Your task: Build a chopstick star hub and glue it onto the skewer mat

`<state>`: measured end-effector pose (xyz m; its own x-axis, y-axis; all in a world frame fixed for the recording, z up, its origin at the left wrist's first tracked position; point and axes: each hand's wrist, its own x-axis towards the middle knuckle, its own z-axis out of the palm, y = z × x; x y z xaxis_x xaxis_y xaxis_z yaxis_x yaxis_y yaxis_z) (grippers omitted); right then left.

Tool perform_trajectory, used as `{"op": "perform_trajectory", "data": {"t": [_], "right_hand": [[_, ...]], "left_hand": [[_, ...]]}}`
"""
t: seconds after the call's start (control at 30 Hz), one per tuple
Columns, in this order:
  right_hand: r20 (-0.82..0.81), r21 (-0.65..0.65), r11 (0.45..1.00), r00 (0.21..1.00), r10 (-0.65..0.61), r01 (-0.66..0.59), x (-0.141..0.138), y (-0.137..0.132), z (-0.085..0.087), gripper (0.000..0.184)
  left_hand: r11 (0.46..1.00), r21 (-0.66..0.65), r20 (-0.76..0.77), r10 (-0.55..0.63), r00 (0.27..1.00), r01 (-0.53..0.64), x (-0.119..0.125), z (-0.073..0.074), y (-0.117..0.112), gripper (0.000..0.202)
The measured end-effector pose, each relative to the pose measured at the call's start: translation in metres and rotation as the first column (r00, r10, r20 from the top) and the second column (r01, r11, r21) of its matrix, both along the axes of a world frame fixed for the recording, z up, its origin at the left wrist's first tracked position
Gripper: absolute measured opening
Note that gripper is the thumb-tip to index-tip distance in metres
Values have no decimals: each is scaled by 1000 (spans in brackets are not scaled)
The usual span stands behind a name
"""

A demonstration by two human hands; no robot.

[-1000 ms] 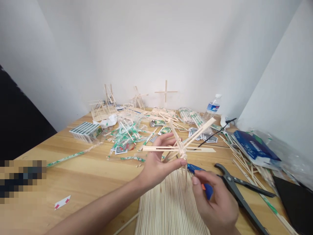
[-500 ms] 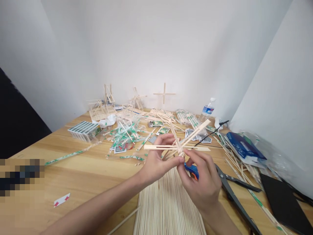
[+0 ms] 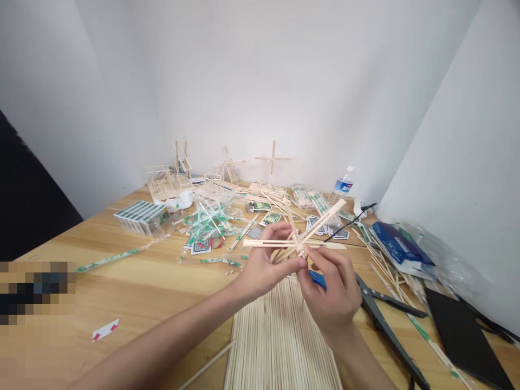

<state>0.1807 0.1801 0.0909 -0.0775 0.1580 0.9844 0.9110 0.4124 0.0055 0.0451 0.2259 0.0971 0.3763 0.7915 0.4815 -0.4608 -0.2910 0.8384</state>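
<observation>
From here, I see the left hand (image 3: 266, 265) gripping the stick frame (image 3: 299, 241) near its middle, above the laid-out sticks (image 3: 276, 341), the right hand (image 3: 333, 279) pinching there too; a light, steady pinch should stop it twisting.

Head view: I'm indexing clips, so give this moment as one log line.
left hand: holding stick frame; right hand: touching it near centre; below hands: sticks laid side by side; beside right hand: black tool

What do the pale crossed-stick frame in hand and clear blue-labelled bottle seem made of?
Pale crossed-stick frame: probably wood or bamboo, bare and matte, judging by its straw colour. Clear blue-labelled bottle: likely smooth plastic, from its transparency.
</observation>
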Motion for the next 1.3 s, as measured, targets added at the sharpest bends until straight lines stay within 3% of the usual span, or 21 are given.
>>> {"op": "perform_trajectory", "data": {"t": [0.4,0.73,0.97,1.13,1.23,1.3], "right_hand": [[-12,32,999,1000,28,-27,-1,6,0,27],[-46,32,998,997,54,-52,-2,5,0,31],[-52,26,997,996,77,-75,-3,5,0,33],[-65,21,997,995,79,-78,-4,5,0,35],[-71,23,996,994,85,-83,-5,5,-1,36],[-75,25,996,994,82,-81,-5,5,-2,36]], "left_hand": [[998,-27,4,-50,999,50,-1,0,2,54],[992,81,-2,-93,996,93,-4,-5,9,52],[986,143,-93,-68,993,81,-12,-7,19,59],[940,231,-237,-195,952,250,-32,-3,42,72],[888,186,-379,-331,864,421,-46,3,55,73],[880,148,-393,-366,843,451,-52,5,60,70]]}}
